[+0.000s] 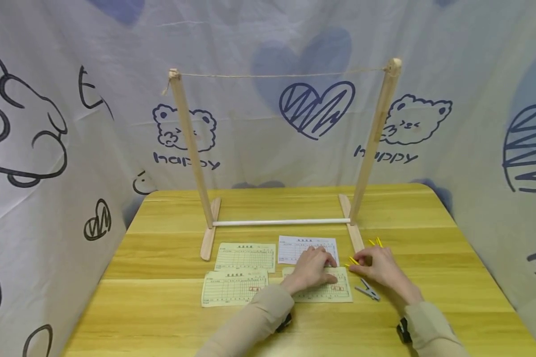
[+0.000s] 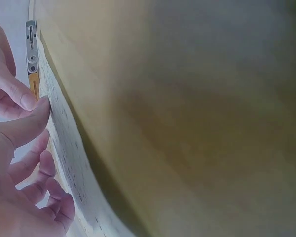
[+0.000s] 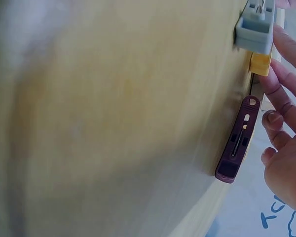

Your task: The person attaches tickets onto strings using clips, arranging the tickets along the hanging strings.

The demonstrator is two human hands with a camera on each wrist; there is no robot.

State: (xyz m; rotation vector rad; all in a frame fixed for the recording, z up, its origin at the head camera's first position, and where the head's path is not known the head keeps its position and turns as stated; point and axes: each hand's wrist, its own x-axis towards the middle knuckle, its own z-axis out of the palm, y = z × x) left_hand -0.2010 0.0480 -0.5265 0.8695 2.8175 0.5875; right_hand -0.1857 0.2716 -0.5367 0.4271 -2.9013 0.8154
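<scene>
My left hand (image 1: 313, 270) rests over a pale yellow printed slip (image 1: 314, 296) at the front right, its fingers reaching towards a white slip (image 1: 290, 250) behind. In the left wrist view, the fingertips of that hand (image 2: 32, 163) lie along the slip's edge. Right of the slips, my right hand (image 1: 381, 270) pinches a yellow clothespin (image 1: 353, 261) between thumb and forefinger. A grey clothespin (image 1: 368, 290) lies in front of it. In the right wrist view, a dark maroon clothespin (image 3: 237, 140) lies near the curled fingers; more yellow clothespins (image 1: 378, 242) show behind this hand.
Two other pale yellow slips (image 1: 245, 255) (image 1: 232, 287) lie to the left on the wooden table (image 1: 161, 297). Behind the slips stands a wooden frame (image 1: 192, 144) with a string (image 1: 286, 76) across its top and a white rod (image 1: 281, 222) low between its posts. Patterned cloth (image 1: 250, 148) surrounds the table.
</scene>
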